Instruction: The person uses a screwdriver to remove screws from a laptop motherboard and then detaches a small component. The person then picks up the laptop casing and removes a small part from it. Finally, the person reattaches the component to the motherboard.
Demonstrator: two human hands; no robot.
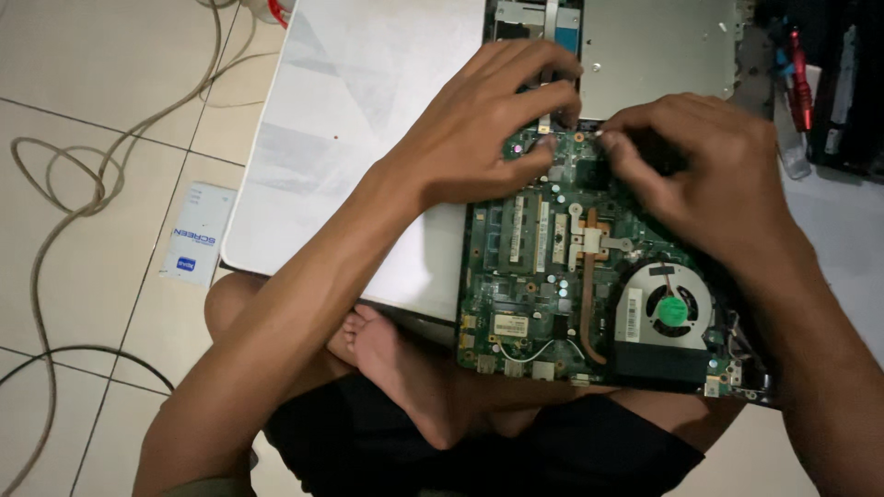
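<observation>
A green laptop motherboard (552,267) lies at the near right corner of a low white table (341,120), its near edge overhanging the person's crossed legs; bare tabletop stretches to its left. Both hands meet at the board's far edge. The left hand (488,120) presses spread fingers onto it. The right hand (700,170) pinches thumb and forefinger together there, on something too small to tell. The board carries a copper heat pipe (589,294) and round cooling fan (670,308)

One green circuit board (552,276) — one fan (670,308), two hands (479,129) (700,175), one white table (350,120).
</observation>
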